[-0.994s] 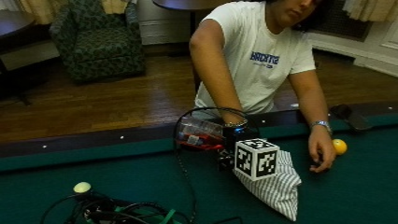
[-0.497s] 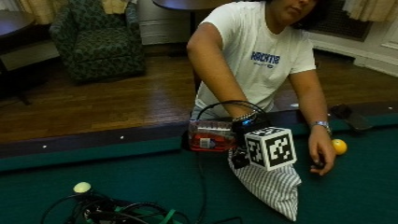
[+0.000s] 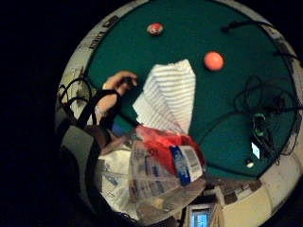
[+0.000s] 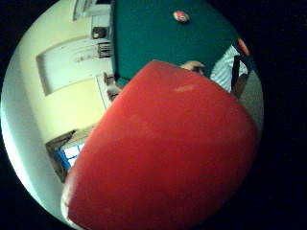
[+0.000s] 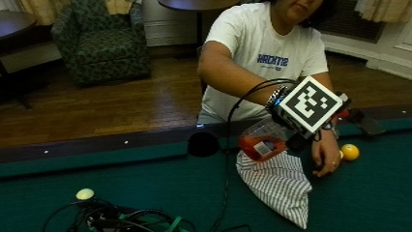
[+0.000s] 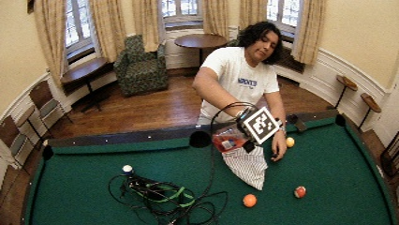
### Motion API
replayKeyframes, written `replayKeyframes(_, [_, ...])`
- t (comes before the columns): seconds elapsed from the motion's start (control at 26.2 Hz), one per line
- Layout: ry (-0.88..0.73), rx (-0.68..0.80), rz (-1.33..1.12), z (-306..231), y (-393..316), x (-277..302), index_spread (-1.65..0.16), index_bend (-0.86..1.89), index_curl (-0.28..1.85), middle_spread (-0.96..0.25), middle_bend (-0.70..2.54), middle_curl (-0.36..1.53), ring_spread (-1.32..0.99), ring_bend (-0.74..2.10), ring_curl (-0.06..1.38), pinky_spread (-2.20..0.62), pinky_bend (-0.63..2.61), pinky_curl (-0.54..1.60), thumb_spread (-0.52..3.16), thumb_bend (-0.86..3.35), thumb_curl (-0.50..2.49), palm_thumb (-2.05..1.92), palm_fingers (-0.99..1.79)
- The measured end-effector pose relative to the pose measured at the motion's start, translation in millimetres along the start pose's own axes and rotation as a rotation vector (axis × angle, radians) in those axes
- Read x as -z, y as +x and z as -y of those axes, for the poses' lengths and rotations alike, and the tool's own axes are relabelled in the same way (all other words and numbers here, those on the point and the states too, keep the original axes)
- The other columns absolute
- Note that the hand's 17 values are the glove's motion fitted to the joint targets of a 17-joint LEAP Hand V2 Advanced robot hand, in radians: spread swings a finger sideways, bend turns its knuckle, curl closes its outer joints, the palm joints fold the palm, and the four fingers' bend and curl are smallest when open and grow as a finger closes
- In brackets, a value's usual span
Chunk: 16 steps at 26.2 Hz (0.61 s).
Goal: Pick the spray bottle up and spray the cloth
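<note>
The gloved right hand (image 5: 302,126) sits right of centre in the outside view, raised above the green felt desk (image 5: 96,169), its fingers wrapped around the clear plastic spray bottle with red liquid and a red-and-white label (image 5: 260,142). How the individual fingers lie on the trigger is hidden behind the hand's gear. The bottle is off the desk and tilted, its body reaching left and downward from the hand; the red fills most of the thumb side palm view, so it lies close against the palm.

Directly below the bottle, the grey-and-white striped cloth (image 5: 278,182) lies flat on the felt, its long axis running toward the lower right of the frame. The bare left hand (image 5: 324,157) rests at the cloth's right edge, beside a yellow billiard ball (image 5: 349,152).

As I judge it, spraying depends on the nozzle pointing down at the cloth.
</note>
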<state>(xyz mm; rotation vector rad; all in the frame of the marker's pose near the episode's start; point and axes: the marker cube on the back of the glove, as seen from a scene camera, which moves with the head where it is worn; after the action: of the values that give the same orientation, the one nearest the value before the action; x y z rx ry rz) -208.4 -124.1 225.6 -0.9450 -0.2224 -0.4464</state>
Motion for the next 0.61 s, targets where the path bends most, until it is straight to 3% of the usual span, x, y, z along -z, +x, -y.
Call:
replayKeyframes(0.34, [0.242, 0.271, 0.229, 39.0, -67.6, 4.8, -0.28, 0.19, 0.60, -0.19, 0.60, 0.53, -0.19, 0.72, 0.45, -0.25, 0.44, 0.38, 0.61, -0.03, 0.82, 0.87, 1.36])
replayKeyframes(0.61, [0.269, 0.396, 0.407, 85.5, -110.0, -24.9, -0.28, 0.19, 0.60, -0.18, 0.60, 0.53, -0.19, 0.72, 0.45, -0.25, 0.44, 0.38, 0.62, -0.03, 0.82, 0.87, 1.36])
